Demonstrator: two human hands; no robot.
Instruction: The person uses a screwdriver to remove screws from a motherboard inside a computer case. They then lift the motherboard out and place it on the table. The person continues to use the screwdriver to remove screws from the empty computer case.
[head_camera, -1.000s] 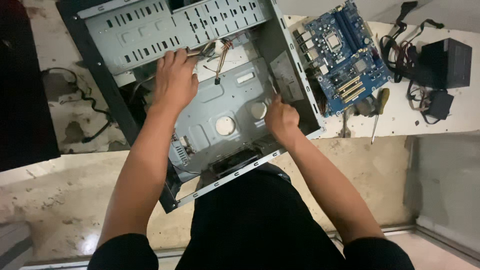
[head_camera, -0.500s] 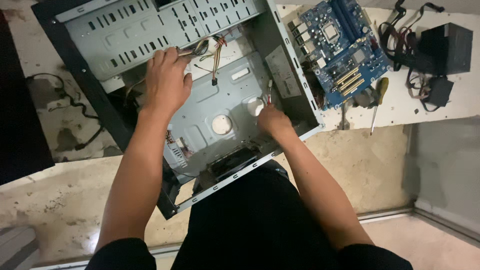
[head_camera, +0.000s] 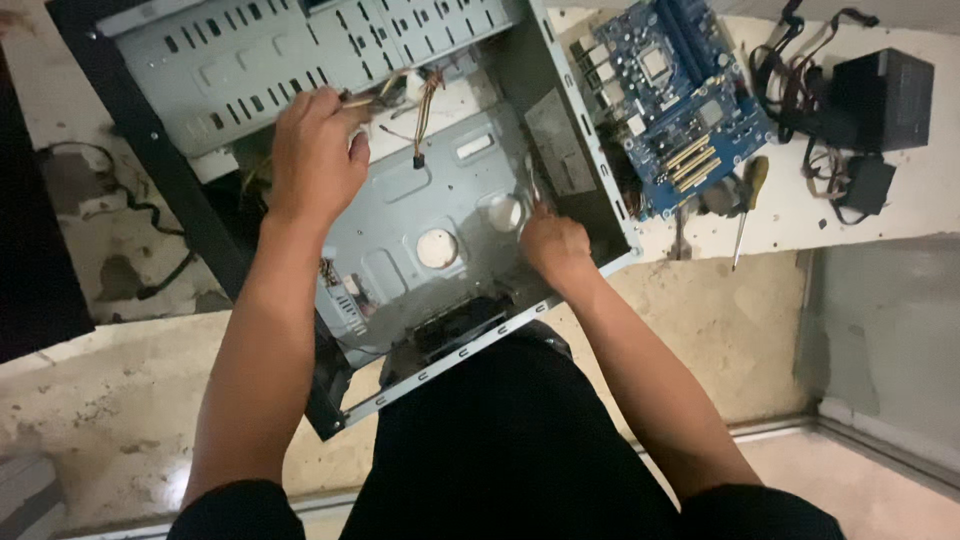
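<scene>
Inside the open computer case (head_camera: 300, 60), the flat metal floor panel (head_camera: 430, 200) between the two hands lies bare and gives the widest room to pass. At the far side, loose wires (head_camera: 425, 110) hang across the way, just beside the left hand (head_camera: 315, 160). The right hand (head_camera: 553, 245) sits close against the case's side wall (head_camera: 565, 130), which blocks any sideways move there. Beyond that wall, the bench (head_camera: 900, 210) is crowded by a blue circuit board (head_camera: 675, 95), a screwdriver (head_camera: 748, 205) and a black power box (head_camera: 880, 85) with tangled cables (head_camera: 800, 110).
</scene>
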